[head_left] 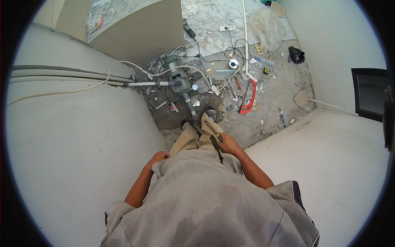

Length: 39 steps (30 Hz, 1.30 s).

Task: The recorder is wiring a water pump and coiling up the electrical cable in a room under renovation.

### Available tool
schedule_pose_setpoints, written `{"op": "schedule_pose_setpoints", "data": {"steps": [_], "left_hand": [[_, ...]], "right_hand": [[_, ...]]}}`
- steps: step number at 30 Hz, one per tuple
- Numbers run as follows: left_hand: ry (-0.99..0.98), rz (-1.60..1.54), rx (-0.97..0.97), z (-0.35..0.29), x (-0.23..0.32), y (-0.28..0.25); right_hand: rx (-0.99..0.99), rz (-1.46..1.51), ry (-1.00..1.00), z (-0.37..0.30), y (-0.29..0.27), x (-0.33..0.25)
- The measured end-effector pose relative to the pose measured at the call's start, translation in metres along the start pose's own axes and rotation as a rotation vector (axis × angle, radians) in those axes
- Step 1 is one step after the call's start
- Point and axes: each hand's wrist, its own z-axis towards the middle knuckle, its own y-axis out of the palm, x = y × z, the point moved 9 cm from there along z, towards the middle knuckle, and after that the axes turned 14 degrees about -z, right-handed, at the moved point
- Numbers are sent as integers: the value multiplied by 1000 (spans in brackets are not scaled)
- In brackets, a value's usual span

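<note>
My right hand [229, 144] is closed around the dark handle of a slim hand tool [212, 129] with a brownish shaft, held over my right leg; its exact kind is unclear. A black strap [215, 147] hangs beside that hand. My left hand [159, 157] rests by my left hip at the shirt hem, its fingers mostly hidden. On the floor ahead of my feet lies a grey-green demolition hammer [177, 76], its front end pointing toward my shoes. To its right lies a hacksaw with a red frame [254, 91].
White pipes [74, 74] run along the left wall. Cables, a power strip [227, 28], a tape roll [233, 64], a tape measure [266, 71] and rubble litter the floor. A black bag [296, 54] lies near the right wall. A dark-framed panel [370, 94] is at right.
</note>
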Motion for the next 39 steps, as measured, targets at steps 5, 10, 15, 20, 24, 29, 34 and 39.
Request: {"op": "schedule_pose_setpoints", "data": {"steps": [5, 10, 15, 20, 24, 29, 34, 39], "left_hand": [[8, 71, -27, -1, -1, -4], [-29, 15, -3, -7, -7, -5], [-23, 52, -12, -5, -7, -2], [32, 55, 19, -4, 5, 6], [-63, 40, -37, 5, 5, 8], [-32, 103, -114, 10, 21, 8], [-60, 34, -164, 6, 25, 6], [-91, -67, -194, -5, 29, 6]], "right_hand": [[59, 83, -6, -14, -13, -8], [70, 14, 22, -13, -2, -2], [78, 19, -3, -6, 0, 12], [-54, 91, 47, -2, 32, 44], [-94, 45, 78, -19, 22, 27], [-19, 241, 166, -37, 28, 47], [68, 275, 187, -54, 32, 48], [181, 254, 173, -59, 20, 41]]}}
